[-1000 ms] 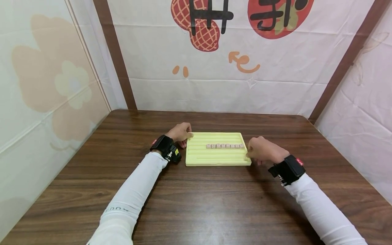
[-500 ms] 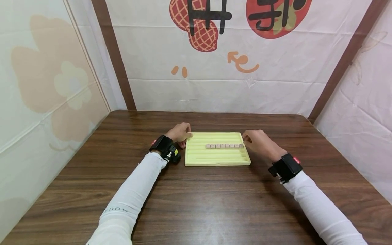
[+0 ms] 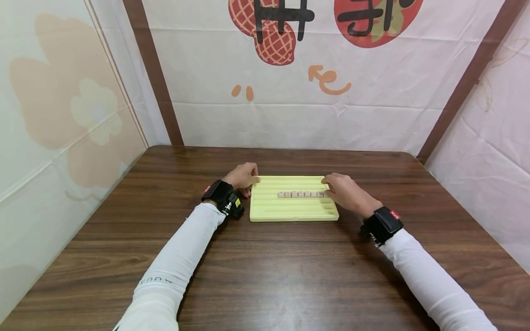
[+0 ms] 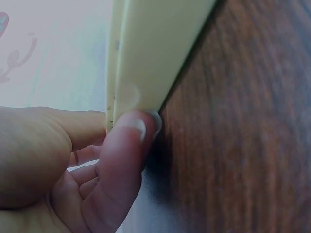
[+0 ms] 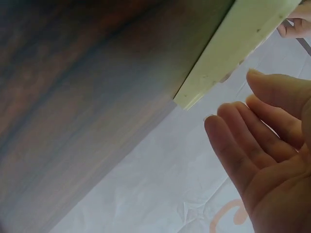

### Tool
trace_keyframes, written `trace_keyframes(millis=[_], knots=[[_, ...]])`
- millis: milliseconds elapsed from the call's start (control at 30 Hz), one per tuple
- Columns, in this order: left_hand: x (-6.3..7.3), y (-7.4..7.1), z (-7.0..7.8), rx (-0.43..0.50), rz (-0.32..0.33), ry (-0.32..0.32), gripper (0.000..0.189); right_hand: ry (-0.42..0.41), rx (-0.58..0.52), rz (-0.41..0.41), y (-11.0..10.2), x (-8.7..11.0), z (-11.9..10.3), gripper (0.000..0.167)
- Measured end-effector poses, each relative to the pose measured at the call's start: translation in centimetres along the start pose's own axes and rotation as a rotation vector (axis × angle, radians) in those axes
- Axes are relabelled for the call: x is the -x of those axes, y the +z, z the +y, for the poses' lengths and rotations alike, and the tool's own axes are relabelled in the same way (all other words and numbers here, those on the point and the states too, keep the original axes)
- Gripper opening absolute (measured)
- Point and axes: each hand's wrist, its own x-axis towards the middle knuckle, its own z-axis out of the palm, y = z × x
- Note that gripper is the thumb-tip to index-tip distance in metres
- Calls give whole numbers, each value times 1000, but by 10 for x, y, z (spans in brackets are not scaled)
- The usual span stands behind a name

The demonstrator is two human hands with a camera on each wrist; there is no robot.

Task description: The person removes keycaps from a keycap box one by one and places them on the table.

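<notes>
A flat pale-yellow ridged tray [image 3: 265, 213] lies on the brown table. Across its middle runs a line of several small beige tiles with dark marks [image 3: 301, 194], reaching toward the right side. At the far left corner my left hand [image 3: 242, 176] grips the tray; in the left wrist view its thumb and fingers [image 4: 119, 155] pinch the edge. Over the tray's right edge hovers my right hand [image 3: 347, 191], its fingertips by the last tiles and partly covering them. Seen from the right wrist, its fingers [image 5: 233, 155] are loosely bent, apart from the thumb, holding nothing.
The wood-grain table [image 3: 265, 271] extends around the tray on all sides. Behind it hangs a white printed cloth [image 3: 198, 82], with further cloth walls at left and right. Each wrist carries a black strapped camera [image 3: 383, 225].
My right hand has left the tray's near right side and moved away from me and leftward, over the right edge by the tiles. My left hand keeps its hold on the corner.
</notes>
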Motion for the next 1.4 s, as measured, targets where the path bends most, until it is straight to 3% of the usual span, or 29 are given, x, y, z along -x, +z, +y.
trace_keyframes(millis=[400,633,1033,1400], knots=[[1,-1,1,-11,-9,6,17,-1,11,-142,4,-11,-2,23],[-2,0,0,-24,5,22,16,8,-3,-160,3,-10,-3,22],[6,0,3,-17,8,29,17,14,7,-184,0,-11,-5,22],[1,0,1,-11,3,17,16,-41,-14,-175,0,-10,0,20]])
